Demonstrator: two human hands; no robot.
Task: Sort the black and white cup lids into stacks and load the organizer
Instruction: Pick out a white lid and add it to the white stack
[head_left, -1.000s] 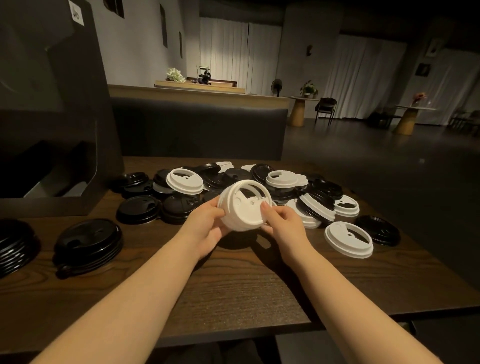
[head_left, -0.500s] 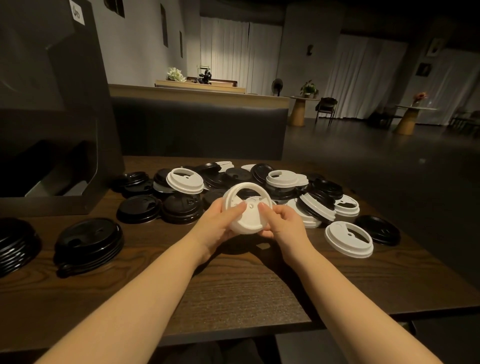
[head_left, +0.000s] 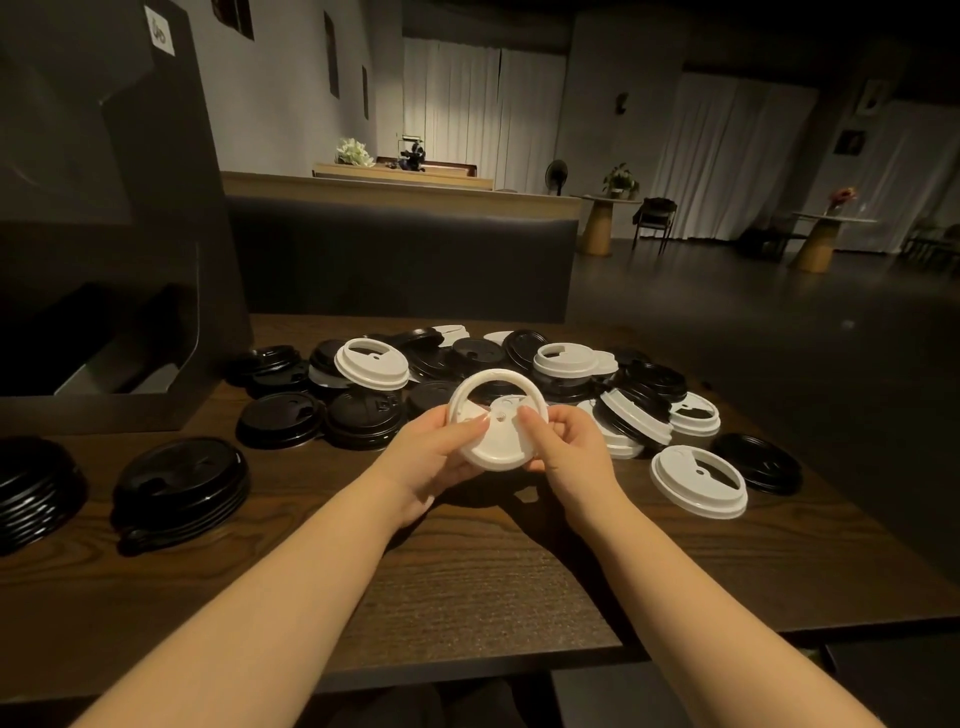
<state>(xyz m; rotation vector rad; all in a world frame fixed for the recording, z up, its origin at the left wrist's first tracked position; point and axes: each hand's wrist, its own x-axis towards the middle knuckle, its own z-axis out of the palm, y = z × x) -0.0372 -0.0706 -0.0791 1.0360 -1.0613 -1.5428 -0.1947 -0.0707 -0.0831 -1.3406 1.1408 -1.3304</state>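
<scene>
White lid tipped flatter between both hands

The left hand (head_left: 435, 452) and right hand (head_left: 566, 447) pinch one white lid (head_left: 496, 421) by its sides above the table (head_left: 467, 582), in front of the mixed lid pile (head_left: 519, 364); a second ago it stood more upright, its face now turned further up.

Dark wood-grain table (head_left: 467, 582). Far middle: mixed heap of black & white lids (head_left: 519, 364). One white lid (head_left: 698, 480) lies alone near right, a black lid (head_left: 758, 462) just beyond it. Left: two black stacks (head_left: 182, 483) (head_left: 31, 493). Far left: dark organizer (head_left: 104, 234) standing on the top.
</scene>
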